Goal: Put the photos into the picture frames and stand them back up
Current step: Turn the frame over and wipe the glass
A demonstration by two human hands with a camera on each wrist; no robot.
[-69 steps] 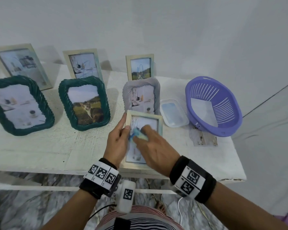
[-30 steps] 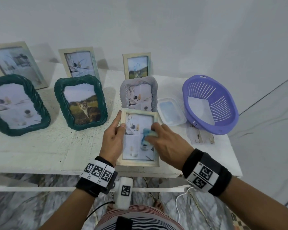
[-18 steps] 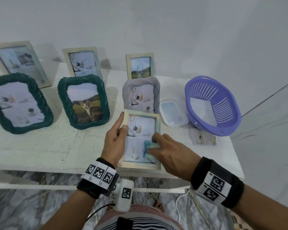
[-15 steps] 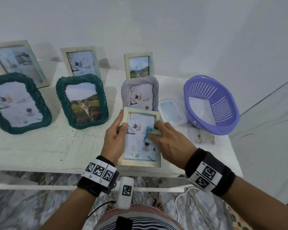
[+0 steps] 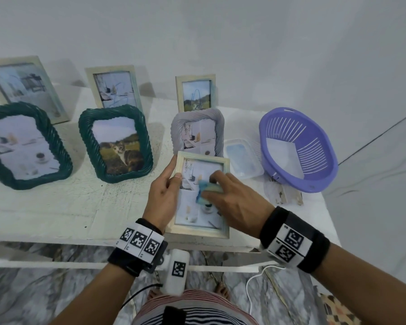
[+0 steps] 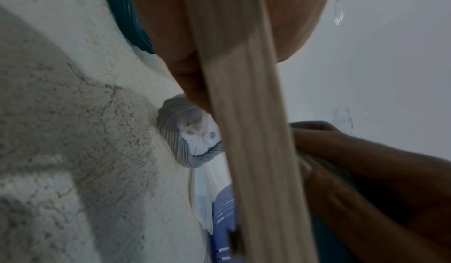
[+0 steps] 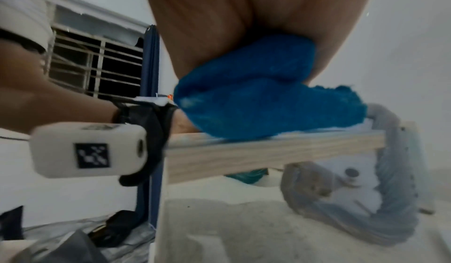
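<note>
**Blue cloth pressed on a framed photo at the counter's near edge**

Low in the centre of the head view, a pale wooden frame [image 5: 198, 231] with a photo [image 5: 192, 207] in it is held tilted above the near edge of the white counter [image 5: 56, 207]. The left hand [image 5: 163, 198] grips the frame's left side, thumb on the front rail and fingers [image 5: 170, 165] running up the outer edge. The right hand [image 5: 232, 202] presses a bunched blue cloth [image 5: 206, 191] onto the glass, its fingers curled over the cloth.

Just behind the held frame, in the middle of the picture, stands a small grey ribbed frame [image 5: 197, 132]. To its right lie a clear plastic lid [image 5: 242, 158] and a purple basket [image 5: 298, 148]. To the left stand two green twisted frames [image 5: 115, 144], one showing a cat.

Along the wall, in the upper left and centre, three more pale frames [image 5: 195, 92] stand upright.
</note>
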